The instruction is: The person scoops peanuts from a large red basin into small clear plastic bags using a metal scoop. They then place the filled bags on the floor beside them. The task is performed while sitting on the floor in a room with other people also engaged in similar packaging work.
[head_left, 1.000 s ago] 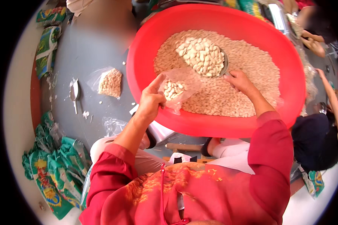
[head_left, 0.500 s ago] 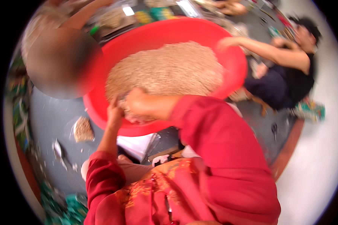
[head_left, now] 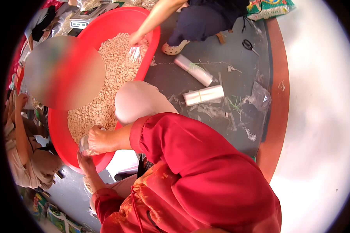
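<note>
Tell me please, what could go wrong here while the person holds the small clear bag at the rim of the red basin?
1. Both hands, left hand and right hand, grip the small clear bag right at the rim of the red basin; if it tips, the pale nuts may spill onto the floor.
2. Another person's hand also works in the basin, so a bump could shake it.

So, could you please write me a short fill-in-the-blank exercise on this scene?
1. The big basin holding the pale nuts is ____ in colour.
2. Both the right hand and the left hand hold a small clear ____.
3. A pair of ____ lies on the grey floor near the curved brown edge.

Missing words: red; bag; scissors
</note>
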A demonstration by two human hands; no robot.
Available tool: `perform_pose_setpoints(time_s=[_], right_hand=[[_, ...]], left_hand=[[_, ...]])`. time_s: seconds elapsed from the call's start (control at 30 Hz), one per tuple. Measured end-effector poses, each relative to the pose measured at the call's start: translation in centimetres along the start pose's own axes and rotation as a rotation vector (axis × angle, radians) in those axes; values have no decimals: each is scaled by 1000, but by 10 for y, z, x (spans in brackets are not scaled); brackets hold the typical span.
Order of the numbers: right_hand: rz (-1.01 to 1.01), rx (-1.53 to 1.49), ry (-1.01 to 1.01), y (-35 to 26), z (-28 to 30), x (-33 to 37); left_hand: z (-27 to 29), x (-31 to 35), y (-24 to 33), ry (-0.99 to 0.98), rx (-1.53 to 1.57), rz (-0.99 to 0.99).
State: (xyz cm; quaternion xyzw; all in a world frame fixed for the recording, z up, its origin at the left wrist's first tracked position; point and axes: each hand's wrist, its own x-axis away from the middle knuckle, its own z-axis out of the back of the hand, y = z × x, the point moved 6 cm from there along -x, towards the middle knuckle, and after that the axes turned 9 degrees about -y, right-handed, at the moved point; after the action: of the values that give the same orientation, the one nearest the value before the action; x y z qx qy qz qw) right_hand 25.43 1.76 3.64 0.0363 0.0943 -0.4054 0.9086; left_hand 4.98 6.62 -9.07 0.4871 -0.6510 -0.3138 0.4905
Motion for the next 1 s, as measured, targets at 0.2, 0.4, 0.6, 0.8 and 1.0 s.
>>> perform_pose_setpoints(time_s=[0.2,0.4,0.6,0.8,1.0], right_hand=[[-203,-364,174,52,5,12],[-436,-527,-36,86,-11,8],[-385,-477,-385,77,-67,5],[-539,-464,-771,81,-117,14],[-446,-291,-844,64,-100,0]], left_hand=[[47,-21,-2,143,57,-47],[63,12,58,-66,249,-248],[52,65,125,-199,393,-412],[69,130,182,43,408,-534],[111,164,206,285,298,-587]])
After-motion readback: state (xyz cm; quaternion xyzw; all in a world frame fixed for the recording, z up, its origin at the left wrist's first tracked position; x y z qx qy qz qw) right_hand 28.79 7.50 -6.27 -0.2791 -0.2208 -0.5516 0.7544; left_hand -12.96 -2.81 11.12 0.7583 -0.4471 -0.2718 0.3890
